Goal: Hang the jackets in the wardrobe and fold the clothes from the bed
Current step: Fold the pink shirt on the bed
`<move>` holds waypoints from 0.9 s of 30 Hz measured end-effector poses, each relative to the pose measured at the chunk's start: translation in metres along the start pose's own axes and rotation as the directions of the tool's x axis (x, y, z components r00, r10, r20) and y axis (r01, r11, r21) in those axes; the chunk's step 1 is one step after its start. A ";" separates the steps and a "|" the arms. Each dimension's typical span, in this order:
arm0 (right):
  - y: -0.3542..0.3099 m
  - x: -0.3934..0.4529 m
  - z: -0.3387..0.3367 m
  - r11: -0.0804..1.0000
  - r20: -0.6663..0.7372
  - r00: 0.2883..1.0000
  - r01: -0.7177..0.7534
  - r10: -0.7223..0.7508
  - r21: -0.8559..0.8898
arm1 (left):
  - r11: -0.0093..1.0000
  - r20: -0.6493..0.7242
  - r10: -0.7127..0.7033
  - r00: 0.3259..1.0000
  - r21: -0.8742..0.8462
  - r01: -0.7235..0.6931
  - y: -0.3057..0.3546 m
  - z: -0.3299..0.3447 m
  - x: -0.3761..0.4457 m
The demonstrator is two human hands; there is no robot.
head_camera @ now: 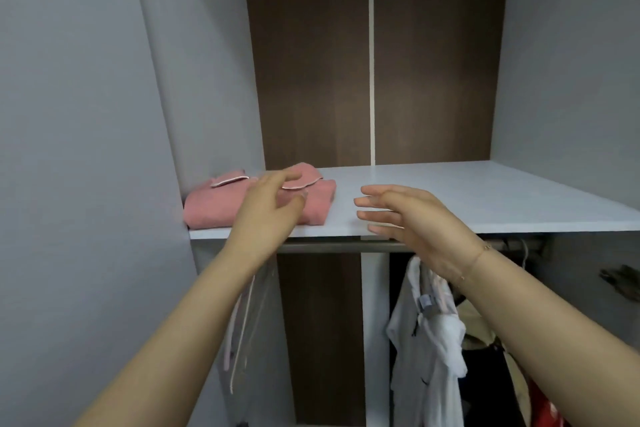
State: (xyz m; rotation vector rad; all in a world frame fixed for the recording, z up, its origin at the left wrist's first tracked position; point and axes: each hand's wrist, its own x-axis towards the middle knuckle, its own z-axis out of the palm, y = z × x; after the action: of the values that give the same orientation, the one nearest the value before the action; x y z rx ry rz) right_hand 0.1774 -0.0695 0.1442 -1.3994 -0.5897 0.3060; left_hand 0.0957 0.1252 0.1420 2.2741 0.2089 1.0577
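A folded pink garment [214, 206] with pale piping lies at the left end of the white wardrobe shelf [485, 201]. My left hand [273, 203] hovers in front of its right half, fingers loosely bent, holding nothing. My right hand [405, 215] is open to the right of the garment, fingers straight and pointing left above the shelf's front edge, a thin bracelet on its wrist. Under the shelf, a white jacket [429, 340] hangs from the metal rail [329, 247].
The brown back panel [311, 80] closes the compartment behind. Grey side walls [86, 149] stand left and right. A pale garment [242, 333] hangs below on the left; tan and red clothes [540, 402] hang at the lower right. The shelf's right part is bare.
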 end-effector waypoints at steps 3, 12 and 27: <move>-0.002 -0.066 -0.018 0.997 -0.020 0.997 0.069 -0.069 0.023 | 0.919 0.091 -0.149 0.985 -0.355 0.172 0.039 0.003 -0.062; 0.017 -0.276 -0.082 0.998 -0.248 0.967 0.045 -0.052 -0.034 | 0.617 0.422 -0.157 0.893 -0.664 0.423 0.144 0.021 -0.226; 0.052 -0.626 -0.072 0.989 -0.812 0.584 -0.120 0.005 -0.081 | 0.513 0.823 0.220 0.524 -0.555 0.655 0.242 0.039 -0.461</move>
State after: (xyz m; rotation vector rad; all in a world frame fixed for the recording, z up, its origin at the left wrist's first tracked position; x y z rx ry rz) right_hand -0.2889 -0.4549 -0.0398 -1.5051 0.2266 -0.3473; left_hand -0.2101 -0.2617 -0.0284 1.4587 -0.3219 -0.2517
